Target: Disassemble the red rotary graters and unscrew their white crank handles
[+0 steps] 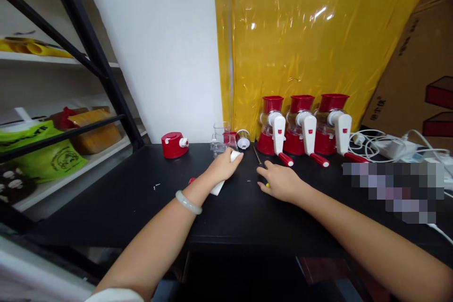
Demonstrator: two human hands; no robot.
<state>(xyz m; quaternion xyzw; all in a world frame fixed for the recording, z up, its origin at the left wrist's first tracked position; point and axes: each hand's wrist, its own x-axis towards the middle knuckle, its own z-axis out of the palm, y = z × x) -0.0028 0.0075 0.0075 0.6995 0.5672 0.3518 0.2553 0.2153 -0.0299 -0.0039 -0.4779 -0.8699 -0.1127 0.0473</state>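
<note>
My left hand (pixel 225 166) is closed around a white crank handle (pixel 217 189), whose red knob (pixel 191 180) shows beside my forearm. Over the black table, the fingers of my right hand (pixel 281 181) are curled round a screwdriver (pixel 257 155); its thin shaft points away from me and a bit of yellow shows at its handle. Just beyond my left hand stand a clear plastic housing (pixel 220 141) and a metal grater drum (pixel 243 138) with a white end. A red base (pixel 174 145) with a white side knob sits farther left.
Several red-and-white rotary graters, one a front grater (pixel 274 125), line the back right. White cables (pixel 377 144) and a pixelated patch lie at the right. Small white scraps (pixel 156 186) dot the black table (pixel 141 212). Shelves (pixel 67 165) with bags flank the left; a cardboard box (pixel 406 66) leans right.
</note>
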